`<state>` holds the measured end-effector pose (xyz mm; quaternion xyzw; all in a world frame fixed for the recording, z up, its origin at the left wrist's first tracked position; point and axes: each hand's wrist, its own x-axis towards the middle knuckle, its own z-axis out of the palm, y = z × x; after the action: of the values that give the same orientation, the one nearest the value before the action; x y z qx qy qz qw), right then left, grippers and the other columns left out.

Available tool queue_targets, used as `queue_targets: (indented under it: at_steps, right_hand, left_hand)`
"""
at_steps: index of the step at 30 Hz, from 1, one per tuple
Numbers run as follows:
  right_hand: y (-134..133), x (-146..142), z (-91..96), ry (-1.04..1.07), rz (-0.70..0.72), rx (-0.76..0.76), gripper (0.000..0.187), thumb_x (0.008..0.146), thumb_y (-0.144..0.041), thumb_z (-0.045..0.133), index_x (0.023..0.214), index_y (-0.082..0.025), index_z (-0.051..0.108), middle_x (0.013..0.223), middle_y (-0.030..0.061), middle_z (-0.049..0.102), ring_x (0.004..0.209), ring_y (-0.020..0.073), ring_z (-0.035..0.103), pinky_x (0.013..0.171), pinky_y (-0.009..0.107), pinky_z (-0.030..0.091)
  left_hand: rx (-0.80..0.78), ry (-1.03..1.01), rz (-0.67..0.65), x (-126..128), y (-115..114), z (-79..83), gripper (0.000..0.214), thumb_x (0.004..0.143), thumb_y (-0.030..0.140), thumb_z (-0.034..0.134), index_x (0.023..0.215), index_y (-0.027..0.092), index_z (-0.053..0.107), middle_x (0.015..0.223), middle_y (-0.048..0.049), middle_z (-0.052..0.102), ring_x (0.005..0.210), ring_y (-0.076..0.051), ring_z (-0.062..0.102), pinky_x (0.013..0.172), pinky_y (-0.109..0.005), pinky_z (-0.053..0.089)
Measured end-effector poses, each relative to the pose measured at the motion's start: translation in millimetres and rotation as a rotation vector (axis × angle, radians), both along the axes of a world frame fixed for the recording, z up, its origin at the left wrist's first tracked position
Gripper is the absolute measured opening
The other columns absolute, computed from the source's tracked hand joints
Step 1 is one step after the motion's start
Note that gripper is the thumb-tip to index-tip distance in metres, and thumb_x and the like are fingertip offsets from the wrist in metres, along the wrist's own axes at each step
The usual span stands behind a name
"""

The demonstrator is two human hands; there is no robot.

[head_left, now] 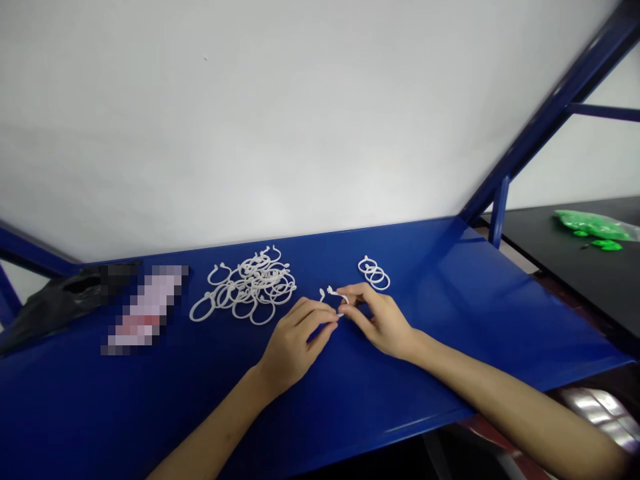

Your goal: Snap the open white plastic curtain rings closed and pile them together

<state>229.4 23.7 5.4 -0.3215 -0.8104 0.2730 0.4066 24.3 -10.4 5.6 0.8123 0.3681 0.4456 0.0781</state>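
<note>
Both my hands meet over the middle of a blue table (450, 333) and pinch one white plastic ring (334, 294) between them. My left hand (295, 343) grips its near end with curled fingers. My right hand (377, 317) holds the other side with thumb and forefinger. The ring's open ends stick up just above my fingertips. A loose pile of several white rings (253, 287) lies to the left of my hands. A small stack of rings (374, 274) lies just beyond my right hand.
A black bag (55, 303) and a blurred pink-and-white item (145, 310) lie at the table's left. A white wall stands close behind. Blue frame struts (545, 113) rise at right. A dark table with green parts (593, 227) stands beyond them.
</note>
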Motion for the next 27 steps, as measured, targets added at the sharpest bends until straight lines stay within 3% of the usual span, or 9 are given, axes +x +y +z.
queue_targets:
  at_steps: [3, 5, 7, 9, 15, 21, 27]
  right_hand:
    - [1.4, 1.1, 2.2, 0.004, -0.015, 0.005, 0.021, 0.1, -0.028, 0.057, 0.119, -0.02, 0.055, 0.084, 0.0004, 0.067, 0.072, 0.0137, 0.067, 0.066, 0.025, 0.055]
    - [1.9, 1.5, 3.9, -0.009, 0.014, -0.007, 0.018, 0.1, -0.027, 0.057, 0.116, -0.02, 0.057, 0.085, 0.0013, 0.068, 0.072, 0.0139, 0.067, 0.066, 0.025, 0.055]
    - [1.8, 1.3, 5.1, -0.035, 0.058, -0.013, 0.012, 0.1, -0.027, 0.056, 0.11, -0.02, 0.06, 0.09, 0.0037, 0.071, 0.077, 0.0151, 0.069, 0.07, 0.027, 0.056]
    - [1.1, 0.7, 6.0, -0.055, 0.106, -0.017, 0.009, 0.101, -0.026, 0.056, 0.104, -0.02, 0.062, 0.096, 0.0057, 0.073, 0.083, 0.0165, 0.07, 0.074, 0.029, 0.056]
    - [-1.4, -0.8, 6.5, -0.051, 0.196, -0.052, 0.011, 0.102, -0.023, 0.055, 0.101, -0.02, 0.066, 0.1, 0.0059, 0.074, 0.092, 0.0162, 0.072, 0.081, 0.028, 0.057]
    - [-1.9, 2.6, 4.7, -0.104, 0.273, 0.05, 0.019, 0.103, -0.02, 0.05, 0.113, -0.017, 0.066, 0.098, 0.0087, 0.074, 0.09, 0.018, 0.07, 0.08, 0.031, 0.058]
    - [-4.1, 3.7, 2.6, -0.176, 0.304, 0.132, 0.022, 0.105, -0.019, 0.045, 0.111, -0.016, 0.065, 0.096, 0.0101, 0.073, 0.089, 0.0186, 0.069, 0.078, 0.033, 0.058]
  left_hand:
    - [-0.267, -0.215, 0.153, -2.9, 0.9, 1.7, 0.008, 0.093, 0.025, 0.06, 0.099, 0.022, 0.065, 0.089, -0.0008, 0.07, 0.073, -0.011, 0.065, 0.071, -0.025, 0.055]
    - [-0.514, -0.319, 0.213, -5.8, 3.7, 1.9, 0.02, 0.091, 0.037, 0.062, 0.103, 0.021, 0.066, 0.083, -0.0003, 0.07, 0.062, -0.01, 0.062, 0.06, -0.024, 0.053]
    - [-0.72, -0.368, 0.167, -8.1, 6.7, 1.9, 0.031, 0.089, 0.047, 0.062, 0.103, 0.02, 0.069, 0.077, -0.001, 0.071, 0.058, -0.012, 0.062, 0.054, -0.024, 0.051]
    - [-0.822, -0.392, 0.12, -8.4, 8.2, 2.3, 0.035, 0.087, 0.051, 0.062, 0.099, 0.02, 0.073, 0.072, -0.0013, 0.071, 0.056, -0.012, 0.061, 0.053, -0.023, 0.05]
    - [-0.871, -0.435, 0.248, -1.3, 0.3, 1.9, 0.031, 0.084, 0.047, 0.064, 0.094, 0.022, 0.079, 0.045, 0.0049, 0.056, 0.043, -0.01, 0.051, 0.049, -0.021, 0.045]
    - [-0.818, -0.428, 0.28, 3.0, -8.6, 2.9, 0.023, 0.083, 0.037, 0.062, 0.084, 0.023, 0.08, 0.06, 0.0011, 0.07, 0.045, -0.009, 0.056, 0.05, -0.02, 0.049]
    - [-0.655, -0.364, 0.226, 5.1, -14.4, 4.1, 0.022, 0.086, 0.029, 0.06, 0.093, 0.026, 0.08, 0.071, 0.0019, 0.076, 0.051, -0.011, 0.063, 0.052, -0.021, 0.053]
